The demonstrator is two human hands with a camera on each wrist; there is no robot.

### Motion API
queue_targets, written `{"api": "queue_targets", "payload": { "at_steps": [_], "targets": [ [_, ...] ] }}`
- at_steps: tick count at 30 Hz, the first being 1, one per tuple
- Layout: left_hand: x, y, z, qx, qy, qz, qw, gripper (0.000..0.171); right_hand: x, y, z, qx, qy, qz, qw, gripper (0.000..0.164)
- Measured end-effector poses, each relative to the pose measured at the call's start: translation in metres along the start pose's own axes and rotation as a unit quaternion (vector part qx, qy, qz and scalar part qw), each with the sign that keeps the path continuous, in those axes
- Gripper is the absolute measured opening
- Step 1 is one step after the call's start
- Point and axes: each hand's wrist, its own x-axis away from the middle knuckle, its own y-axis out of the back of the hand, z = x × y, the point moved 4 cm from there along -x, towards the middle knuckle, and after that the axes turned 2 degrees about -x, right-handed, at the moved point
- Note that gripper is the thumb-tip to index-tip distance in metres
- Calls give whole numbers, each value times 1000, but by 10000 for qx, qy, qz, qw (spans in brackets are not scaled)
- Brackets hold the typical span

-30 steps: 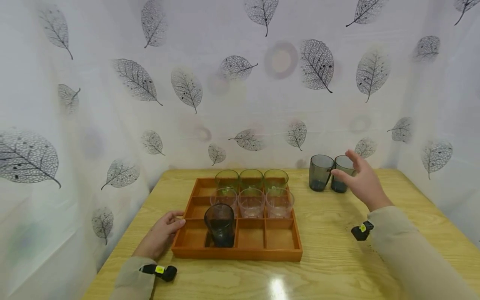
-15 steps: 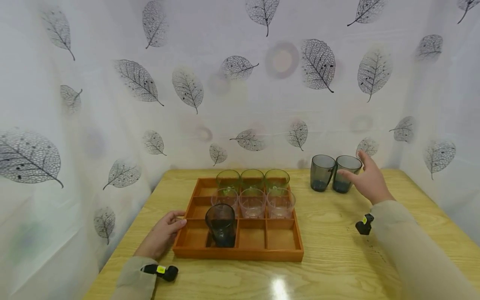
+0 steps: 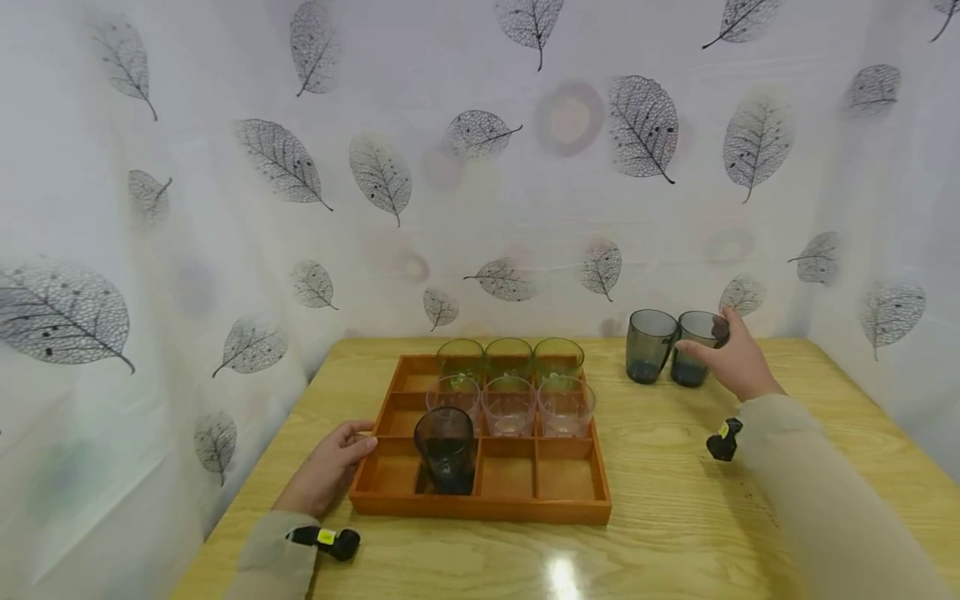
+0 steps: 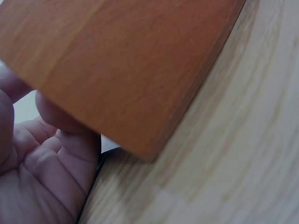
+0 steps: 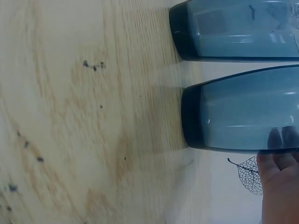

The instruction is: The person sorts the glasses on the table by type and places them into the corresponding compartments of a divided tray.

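Observation:
On the left, my left hand (image 3: pixel 327 464) holds the left side of a brown wooden tray (image 3: pixel 480 507), its fingertips at the wall; in the left wrist view the fingers (image 4: pixel 65 126) pass partly behind the wood. A dark grey glass (image 3: pixel 446 454) leans in the front row. Far right, my right hand (image 3: pixel 738 360) grips a smoky grey glass (image 3: pixel 692 364), thumb on the near side and fingertips showing through the far side. That glass (image 5: pixel 238 112) stands upright on the table in the right wrist view. A matching glass (image 3: pixel 649 350) stands close to its left.
Three clear glasses (image 3: pixel 510 410) fill part of the tray's middle row, with three green glasses (image 3: pixel 509 357) behind them. The wooden table (image 3: pixel 652 500) meets a leaf-print curtain (image 3: pixel 480 208) at the back.
My right hand has moved in round the right-hand grey glass, from beside it to fingers and thumb at its rim. The left hand keeps its place at the tray; the view has shifted slightly.

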Motion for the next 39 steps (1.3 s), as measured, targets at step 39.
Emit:
{"api": "queue_targets", "payload": {
  "at_steps": [39],
  "targets": [
    [0,0,-2,12,11,23,10000,48,49,-9,12,169,246,308,9991,106]
  ]
}}
